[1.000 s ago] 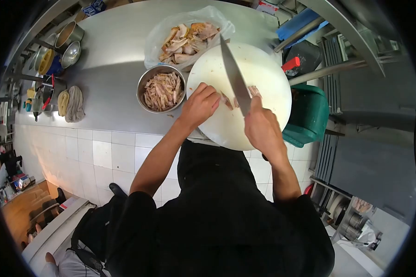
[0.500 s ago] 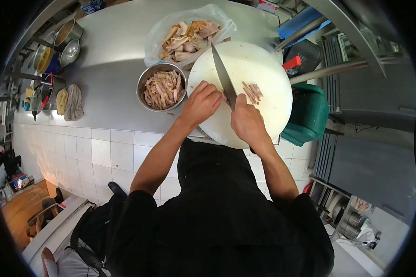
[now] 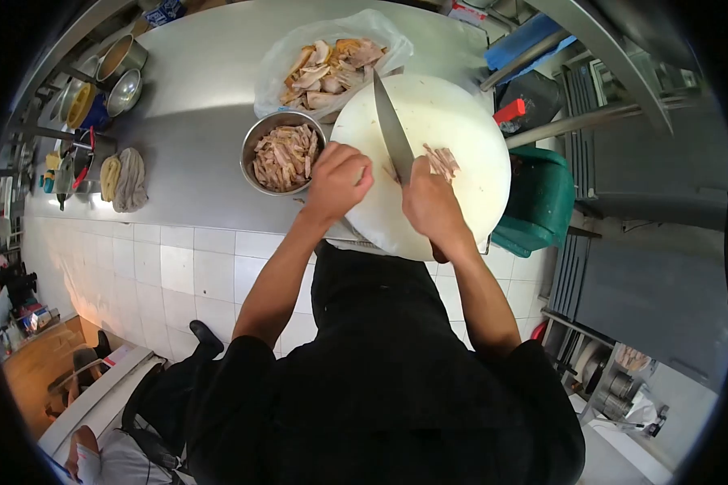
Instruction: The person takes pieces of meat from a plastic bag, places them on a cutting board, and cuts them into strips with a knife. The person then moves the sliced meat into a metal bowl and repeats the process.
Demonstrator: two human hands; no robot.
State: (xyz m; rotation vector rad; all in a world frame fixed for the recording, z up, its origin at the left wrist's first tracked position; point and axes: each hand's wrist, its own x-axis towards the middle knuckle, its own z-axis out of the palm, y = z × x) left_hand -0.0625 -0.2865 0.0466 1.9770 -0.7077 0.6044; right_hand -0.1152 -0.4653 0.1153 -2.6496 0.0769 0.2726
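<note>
My right hand (image 3: pixel 431 204) grips the handle of a large kitchen knife (image 3: pixel 391 121), its blade pointing away across the round white cutting board (image 3: pixel 461 105). To the right of the blade lies a small pile of sliced meat (image 3: pixel 442 162); a little more meat shows by the blade's left side. My left hand (image 3: pixel 340 182), fingers curled, is over the board's left edge, apart from the knife; whatever is inside it is hidden. Close beside it stands a metal bowl (image 3: pixel 245 153) full of meat strips (image 3: pixel 285 158).
Behind the bowl, a clear plastic bag (image 3: pixel 271 73) holds larger meat pieces (image 3: pixel 332 69). Folded cloths (image 3: pixel 129 179) and metal pans (image 3: pixel 121 61) are at the left of the steel table (image 3: pixel 194 105). A green bin (image 3: pixel 538 198) stands right of the board. Another person's leg (image 3: pixel 178 372) shows lower left.
My left hand has moved left, away from the knife blade, towards the bowl. My right hand and the knife have barely moved.
</note>
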